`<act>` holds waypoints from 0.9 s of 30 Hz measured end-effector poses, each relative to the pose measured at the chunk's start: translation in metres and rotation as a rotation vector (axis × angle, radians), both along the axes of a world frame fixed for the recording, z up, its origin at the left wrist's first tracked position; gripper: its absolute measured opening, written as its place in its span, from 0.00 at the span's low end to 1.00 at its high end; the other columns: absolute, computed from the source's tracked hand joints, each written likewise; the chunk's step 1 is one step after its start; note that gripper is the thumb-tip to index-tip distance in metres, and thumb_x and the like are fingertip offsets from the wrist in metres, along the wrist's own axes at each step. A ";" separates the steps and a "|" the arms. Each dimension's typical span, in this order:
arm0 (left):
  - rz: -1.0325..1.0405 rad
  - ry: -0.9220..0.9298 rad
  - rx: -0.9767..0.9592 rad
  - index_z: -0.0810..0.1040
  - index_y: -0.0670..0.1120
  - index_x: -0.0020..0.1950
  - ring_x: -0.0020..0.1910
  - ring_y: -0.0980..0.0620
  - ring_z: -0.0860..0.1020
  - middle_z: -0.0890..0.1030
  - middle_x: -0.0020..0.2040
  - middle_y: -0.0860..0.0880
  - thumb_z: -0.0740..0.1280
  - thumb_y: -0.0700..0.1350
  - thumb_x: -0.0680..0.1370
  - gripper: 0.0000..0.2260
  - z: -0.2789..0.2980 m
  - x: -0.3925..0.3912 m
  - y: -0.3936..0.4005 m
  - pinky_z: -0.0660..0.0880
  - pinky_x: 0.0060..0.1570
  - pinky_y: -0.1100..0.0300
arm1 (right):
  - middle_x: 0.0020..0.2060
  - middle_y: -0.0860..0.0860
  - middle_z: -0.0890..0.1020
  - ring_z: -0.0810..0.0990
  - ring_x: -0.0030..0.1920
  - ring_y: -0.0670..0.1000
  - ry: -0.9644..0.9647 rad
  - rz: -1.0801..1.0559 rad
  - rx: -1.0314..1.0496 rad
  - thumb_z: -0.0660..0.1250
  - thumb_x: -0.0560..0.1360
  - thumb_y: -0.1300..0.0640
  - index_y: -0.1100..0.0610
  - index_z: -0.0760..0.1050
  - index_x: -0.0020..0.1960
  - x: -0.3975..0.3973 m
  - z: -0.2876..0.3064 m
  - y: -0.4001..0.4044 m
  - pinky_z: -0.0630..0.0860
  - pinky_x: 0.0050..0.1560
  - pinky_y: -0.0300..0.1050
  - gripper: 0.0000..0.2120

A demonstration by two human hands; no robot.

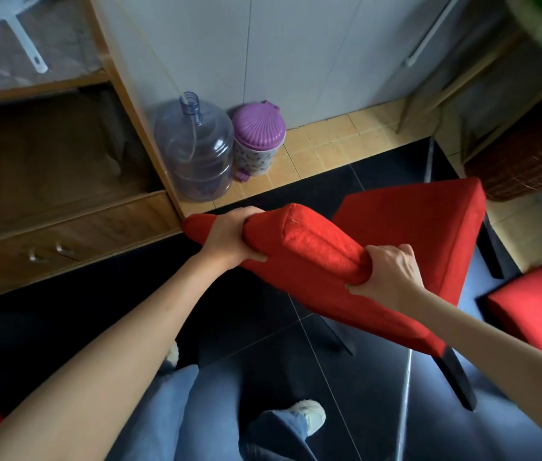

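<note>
Left hand [229, 239] and right hand [387, 276] are both clamped on the padded top of a red fabric-covered chair with black legs [412, 227]. The left hand wraps round the left end of the backrest [312, 251], fingers curled over the far side and thumb on the near side. The right hand squeezes the right end the same way, knuckles up, and the cushion is visibly dented under it.

The chair sits right in front of the person on the dark glossy tiled floor [263, 327], with its back toward them and its seat pointing off to the wall. Can't really tell if all its legs are down on the floor. Below the arms you get blue jeans [179, 410] and a pale sneaker [311, 415].

Further out, a second red padded seat [535, 307] is just beside the chair on the right. On the left there's a wooden cabinet with a drawer [63, 234]. Tucked by its corner on the yellow tiles are a big clear plastic water jug [193, 151] and, touching it, a small patterned pedal bin with a purple lid [258, 141]. A brown wicker basket [529, 161] sits far right.
</note>
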State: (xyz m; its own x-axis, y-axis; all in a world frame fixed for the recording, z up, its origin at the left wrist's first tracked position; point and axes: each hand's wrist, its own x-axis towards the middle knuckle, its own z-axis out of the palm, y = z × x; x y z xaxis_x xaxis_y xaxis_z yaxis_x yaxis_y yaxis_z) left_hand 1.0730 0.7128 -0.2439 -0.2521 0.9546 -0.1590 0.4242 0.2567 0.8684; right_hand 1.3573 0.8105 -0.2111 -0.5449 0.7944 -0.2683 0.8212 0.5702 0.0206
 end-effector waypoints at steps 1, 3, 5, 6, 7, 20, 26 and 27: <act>0.001 0.007 0.008 0.81 0.43 0.55 0.52 0.47 0.81 0.83 0.51 0.48 0.83 0.37 0.51 0.33 0.004 0.003 0.001 0.75 0.54 0.55 | 0.36 0.47 0.78 0.79 0.43 0.53 0.008 -0.013 -0.003 0.75 0.57 0.36 0.51 0.70 0.39 0.004 0.003 0.001 0.60 0.50 0.49 0.24; -0.001 0.028 0.018 0.81 0.45 0.54 0.51 0.49 0.81 0.84 0.50 0.49 0.83 0.38 0.51 0.33 0.015 0.010 0.007 0.74 0.54 0.56 | 0.35 0.45 0.76 0.79 0.43 0.53 0.020 -0.029 -0.001 0.75 0.57 0.36 0.50 0.69 0.38 0.012 0.009 0.002 0.59 0.49 0.49 0.24; -0.012 0.057 0.025 0.81 0.45 0.54 0.50 0.51 0.80 0.84 0.50 0.49 0.84 0.40 0.51 0.33 0.027 0.017 0.014 0.73 0.52 0.59 | 0.34 0.45 0.74 0.79 0.43 0.54 0.047 -0.046 0.004 0.75 0.57 0.36 0.50 0.68 0.38 0.022 0.016 0.003 0.58 0.48 0.49 0.24; -0.022 0.068 0.024 0.81 0.45 0.54 0.49 0.53 0.79 0.84 0.50 0.49 0.84 0.40 0.51 0.33 0.033 0.020 0.017 0.71 0.50 0.62 | 0.34 0.45 0.74 0.79 0.43 0.54 0.063 -0.063 0.002 0.76 0.57 0.37 0.51 0.68 0.38 0.026 0.020 0.004 0.58 0.48 0.49 0.24; -0.031 0.079 0.024 0.81 0.45 0.54 0.48 0.54 0.78 0.84 0.50 0.49 0.84 0.40 0.51 0.33 0.039 0.024 0.021 0.68 0.48 0.66 | 0.34 0.45 0.73 0.79 0.43 0.54 0.078 -0.082 -0.002 0.76 0.57 0.37 0.51 0.68 0.37 0.031 0.025 0.004 0.59 0.48 0.50 0.24; -0.261 0.267 0.097 0.80 0.51 0.60 0.58 0.45 0.77 0.83 0.55 0.53 0.84 0.48 0.54 0.35 0.108 0.099 0.039 0.69 0.61 0.41 | 0.31 0.43 0.71 0.77 0.41 0.56 0.313 -0.390 0.001 0.80 0.56 0.44 0.50 0.64 0.34 0.110 0.056 -0.040 0.62 0.44 0.49 0.25; -0.341 0.329 0.106 0.80 0.53 0.60 0.59 0.44 0.75 0.82 0.56 0.52 0.83 0.51 0.57 0.33 0.129 0.140 0.031 0.67 0.62 0.42 | 0.39 0.49 0.80 0.79 0.47 0.59 0.426 -0.567 0.019 0.82 0.55 0.50 0.53 0.76 0.46 0.146 0.061 -0.065 0.69 0.45 0.49 0.24; -0.349 0.336 0.107 0.79 0.53 0.60 0.59 0.44 0.74 0.81 0.56 0.52 0.83 0.52 0.57 0.33 0.131 0.148 0.029 0.66 0.62 0.42 | 0.43 0.50 0.81 0.79 0.49 0.58 0.455 -0.602 -0.003 0.82 0.55 0.51 0.54 0.77 0.52 0.152 0.063 -0.068 0.69 0.46 0.46 0.28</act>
State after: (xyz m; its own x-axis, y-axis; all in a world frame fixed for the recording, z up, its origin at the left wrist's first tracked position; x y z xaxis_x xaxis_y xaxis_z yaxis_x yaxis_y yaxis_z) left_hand 1.2210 0.7415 -0.1128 0.0649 0.9977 -0.0203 0.7301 -0.0336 0.6825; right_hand 1.5096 0.7420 -0.1477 -0.0743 0.9896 -0.1228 0.9181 0.0199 -0.3958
